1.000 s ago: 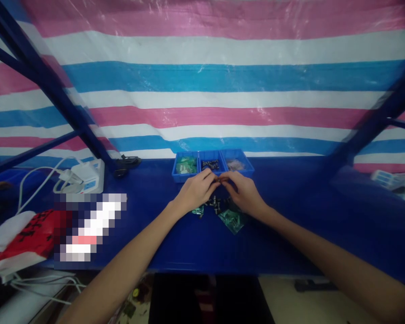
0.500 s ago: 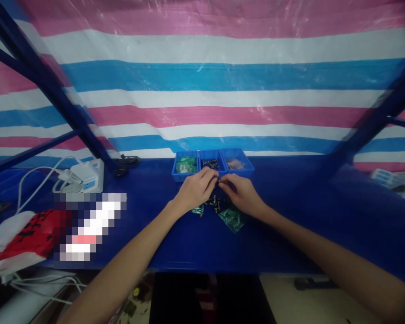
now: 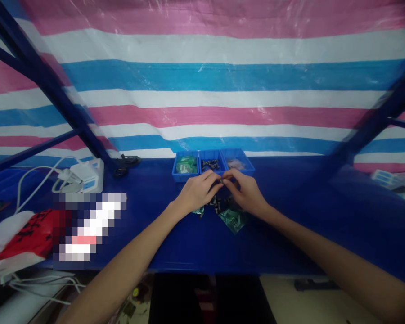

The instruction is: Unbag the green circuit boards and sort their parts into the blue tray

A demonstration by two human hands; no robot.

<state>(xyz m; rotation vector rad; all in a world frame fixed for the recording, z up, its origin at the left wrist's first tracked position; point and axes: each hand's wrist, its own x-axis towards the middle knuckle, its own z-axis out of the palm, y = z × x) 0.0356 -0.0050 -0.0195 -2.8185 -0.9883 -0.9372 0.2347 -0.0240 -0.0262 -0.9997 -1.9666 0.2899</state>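
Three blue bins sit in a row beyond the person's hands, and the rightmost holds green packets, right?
Not quite: the head view shows green packets in the leftmost bin, not the rightmost. The three blue bins do sit in a row beyond the left hand and right hand.

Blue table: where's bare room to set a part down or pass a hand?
Widest patch: right, between right hand and white items. Front: between green packet and table edge. Left: between bins and black items. Crowded: centre, with bins, black parts and green packet around both hands; left end, with power strip and red-white bag.
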